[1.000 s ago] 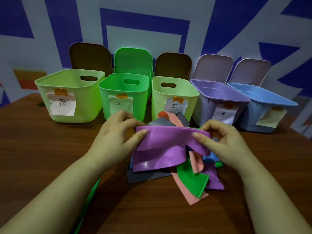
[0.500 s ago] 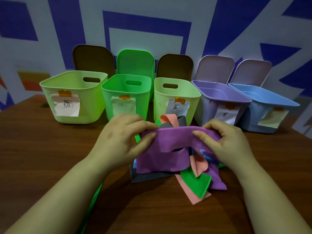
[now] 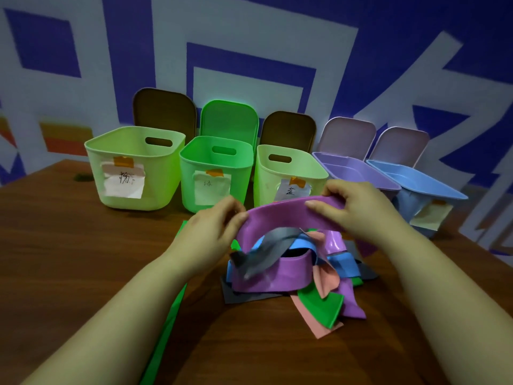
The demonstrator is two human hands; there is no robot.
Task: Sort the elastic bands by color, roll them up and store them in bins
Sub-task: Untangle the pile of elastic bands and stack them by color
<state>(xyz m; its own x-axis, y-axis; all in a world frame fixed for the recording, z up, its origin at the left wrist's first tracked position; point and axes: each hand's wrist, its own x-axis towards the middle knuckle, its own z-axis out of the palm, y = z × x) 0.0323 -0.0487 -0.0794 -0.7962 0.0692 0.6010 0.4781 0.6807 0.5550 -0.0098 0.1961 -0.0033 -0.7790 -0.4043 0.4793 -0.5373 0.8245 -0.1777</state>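
A wide purple elastic band (image 3: 280, 215) arches above a tangled pile of bands on the table. My left hand (image 3: 213, 232) pinches its left end and my right hand (image 3: 352, 207) grips its right part. A grey band (image 3: 266, 254) drapes through the purple loop. Below lie blue (image 3: 342, 262), pink (image 3: 324, 279) and green (image 3: 319, 304) bands and another purple one (image 3: 352, 304). Along the back stand several open bins: pale green (image 3: 133, 168), bright green (image 3: 216, 173), pale green (image 3: 286, 176), purple (image 3: 355, 173) and blue (image 3: 419, 184).
A long green band (image 3: 166, 323) runs down the wooden table (image 3: 69, 259) under my left forearm. Each bin carries a paper label, and lids stand upright behind them against a blue and white patterned wall.
Both hands have lifted the purple band higher off the pile and bent it into an arch. The grey band now hangs through the loop.
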